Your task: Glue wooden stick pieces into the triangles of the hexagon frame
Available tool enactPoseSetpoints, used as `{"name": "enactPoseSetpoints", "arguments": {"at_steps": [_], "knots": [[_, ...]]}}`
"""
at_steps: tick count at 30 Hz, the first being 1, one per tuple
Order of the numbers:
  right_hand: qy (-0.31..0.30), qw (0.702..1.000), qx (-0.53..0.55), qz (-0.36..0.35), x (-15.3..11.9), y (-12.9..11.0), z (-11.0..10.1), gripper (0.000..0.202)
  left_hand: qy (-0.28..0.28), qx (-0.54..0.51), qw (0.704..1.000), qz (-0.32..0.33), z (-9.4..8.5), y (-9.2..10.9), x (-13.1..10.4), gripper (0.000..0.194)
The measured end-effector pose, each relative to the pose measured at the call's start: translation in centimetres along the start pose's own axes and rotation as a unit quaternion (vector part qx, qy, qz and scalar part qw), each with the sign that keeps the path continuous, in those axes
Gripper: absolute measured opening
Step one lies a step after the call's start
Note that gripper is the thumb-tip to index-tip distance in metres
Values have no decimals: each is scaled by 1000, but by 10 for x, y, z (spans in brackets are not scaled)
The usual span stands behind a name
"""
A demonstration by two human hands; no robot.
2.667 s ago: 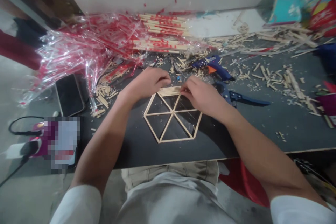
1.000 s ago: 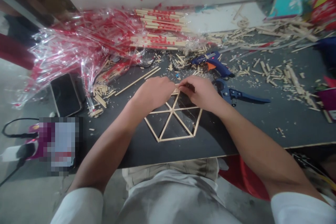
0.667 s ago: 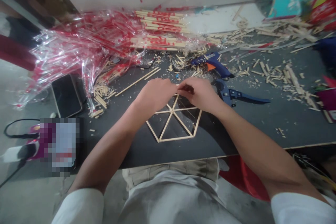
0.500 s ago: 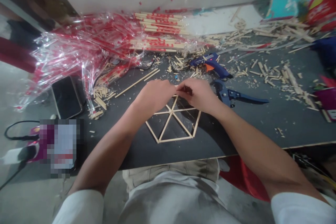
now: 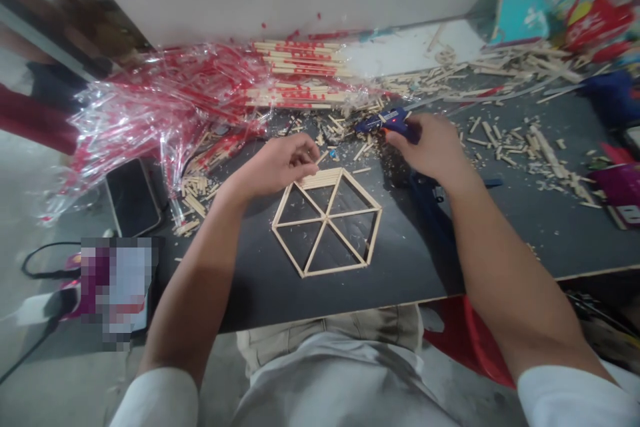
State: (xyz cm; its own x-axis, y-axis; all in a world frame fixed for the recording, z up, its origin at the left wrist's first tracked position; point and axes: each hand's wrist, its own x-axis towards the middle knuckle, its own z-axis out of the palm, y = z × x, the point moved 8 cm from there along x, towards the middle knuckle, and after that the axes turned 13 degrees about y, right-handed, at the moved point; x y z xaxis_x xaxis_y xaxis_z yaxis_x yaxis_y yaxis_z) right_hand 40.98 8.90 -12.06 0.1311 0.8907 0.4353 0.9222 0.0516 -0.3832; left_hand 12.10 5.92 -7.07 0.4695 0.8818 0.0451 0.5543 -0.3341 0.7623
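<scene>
A hexagonal frame of thin wooden sticks [image 5: 336,271] with spokes meeting in its middle lies flat on the dark table; short sticks fill part of its far triangle. My left hand [image 5: 283,163] is at the frame's far left corner, fingers curled and closed, with a small stick [image 5: 323,157] seemingly pinched at the fingertips. Beyond the frame to the right, my right hand [image 5: 434,147] is wrapped round the handle of a blue glue gun [image 5: 383,121], whose nozzle points left. The gun rests among wood scraps.
Blue cutters [image 5: 433,203] lie partly under my right forearm. Red plastic wrappers [image 5: 200,80] and bundled sticks [image 5: 300,97] cover the back left. A phone [image 5: 133,197] lies at the left, a turquoise container [image 5: 520,13] stands at the back right. Wood scraps [image 5: 545,147] are scattered right.
My right hand has left the frame's far edge, moved right and away from me, and taken hold of the glue gun. My left hand has shifted slightly left, uncovering the frame's far side.
</scene>
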Motion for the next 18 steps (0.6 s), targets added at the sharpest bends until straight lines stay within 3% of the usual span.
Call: {"name": "enactPoseSetpoints", "arguments": {"at_steps": [5, 9, 13, 18], "knots": [[6, 1000, -9, -17, -3, -11, 4, 53, 54, -195, 978, -52, 7, -25, 8, 32], [1, 1000, -11, 4, -5, -10, 5, 48, 113, -343, 928, -86, 10, -44, 13, 50], [22, 999, 2, 34, -5, -7, 1, 51, 145, -400, 897, -116, 13, -55, 13, 56], [46, 995, 49, 70, -8, -16, -10, 54, 180, -411, 885, -125, 11, -59, 12, 60]]}}
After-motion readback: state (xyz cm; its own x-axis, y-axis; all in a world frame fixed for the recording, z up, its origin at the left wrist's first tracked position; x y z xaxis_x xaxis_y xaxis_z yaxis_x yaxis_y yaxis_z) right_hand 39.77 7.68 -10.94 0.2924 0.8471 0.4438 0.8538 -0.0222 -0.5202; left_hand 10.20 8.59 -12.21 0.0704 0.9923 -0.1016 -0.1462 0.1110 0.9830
